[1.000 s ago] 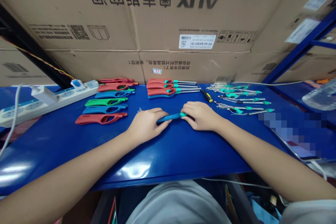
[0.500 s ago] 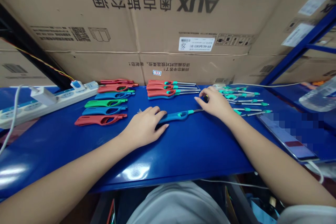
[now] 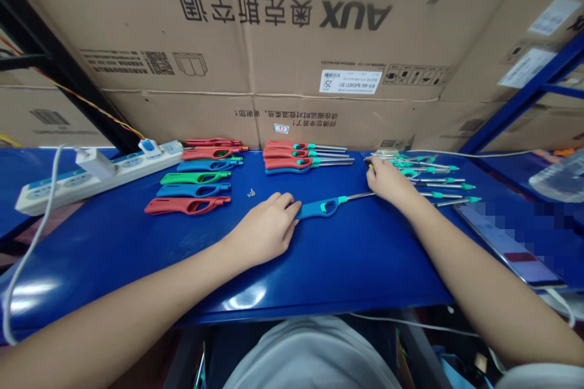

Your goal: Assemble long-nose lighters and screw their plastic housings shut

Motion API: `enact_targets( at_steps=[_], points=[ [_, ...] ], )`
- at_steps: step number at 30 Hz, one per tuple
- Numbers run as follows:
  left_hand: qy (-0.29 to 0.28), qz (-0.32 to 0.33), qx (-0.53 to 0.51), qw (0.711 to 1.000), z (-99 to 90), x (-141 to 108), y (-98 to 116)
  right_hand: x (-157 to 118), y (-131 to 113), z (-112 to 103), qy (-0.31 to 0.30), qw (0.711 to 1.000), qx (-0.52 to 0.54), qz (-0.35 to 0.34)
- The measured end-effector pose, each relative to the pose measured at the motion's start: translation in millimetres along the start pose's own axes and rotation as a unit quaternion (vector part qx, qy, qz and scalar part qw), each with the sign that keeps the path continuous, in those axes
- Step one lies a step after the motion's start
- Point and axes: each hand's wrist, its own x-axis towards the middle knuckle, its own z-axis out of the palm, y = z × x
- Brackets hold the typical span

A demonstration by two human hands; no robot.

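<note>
My left hand (image 3: 269, 228) is closed round the rear end of a blue gas lighter (image 3: 314, 208) with a green trigger and a thin metal barrel pointing right. My right hand (image 3: 390, 182) pinches what looks like a small screwdriver (image 3: 371, 165); only a bit of yellow and a thin tip show, the rest is hidden by the fingers. Beside that hand lies a pile of metal lighter barrels (image 3: 438, 181) with green ends. A few small screws (image 3: 251, 192) lie beyond my left hand.
Red, blue and green lighter shells (image 3: 194, 177) lie in a row at left. Several lighters with barrels (image 3: 296, 164) are stacked at the back middle. A power strip (image 3: 123, 165), a phone (image 3: 511, 249) and a large carton (image 3: 283, 61) surround the blue table (image 3: 328, 273).
My right hand has moved slightly right, away from the blue lighter's barrel toward the barrel pile. My left hand keeps the lighter, its fingers closer together. The view has shifted a little.
</note>
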Motion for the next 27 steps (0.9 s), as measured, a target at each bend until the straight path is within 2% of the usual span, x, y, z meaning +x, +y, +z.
enact_targets(
  at_steps=[4, 6, 7, 10, 13, 15, 19, 27],
  points=[
    [-0.009, 0.009, 0.023, 1.0, -0.4, -1.2, 5.6, -6.2, -23.0, -3.4, 0.07, 0.995, 0.065, -0.037],
    [-0.013, 0.013, 0.03, 0.999, -1.4, -2.4, 8.3, -15.6, -42.1, -3.1, 0.118, 0.974, 0.167, -0.096],
    [-0.013, 0.015, 0.033, 0.999, -1.9, -3.0, 9.4, -21.7, -52.3, -2.2, 0.114, 0.963, 0.208, -0.127],
    [-0.008, 0.018, 0.04, 0.999, -2.8, -4.1, 11.9, -41.0, -78.9, 2.7, 0.037, 0.939, 0.275, -0.203],
    [-0.002, 0.018, 0.043, 0.999, -1.8, -3.8, 12.6, -54.5, -93.0, 8.7, -0.069, 0.918, 0.271, -0.281],
    [0.005, 0.018, 0.038, 0.999, -0.2, -3.6, 12.5, -58.1, -95.7, 12.5, -0.113, 0.907, 0.25, -0.32],
    [0.031, 0.028, 0.029, 0.999, 2.7, -4.0, 12.2, -57.7, -94.9, 18.7, -0.125, 0.902, 0.208, -0.358],
    [0.03, 0.034, 0.024, 0.999, 1.3, -4.1, 12.0, -58.4, -96.4, 20.1, -0.116, 0.907, 0.175, -0.364]
  ],
)
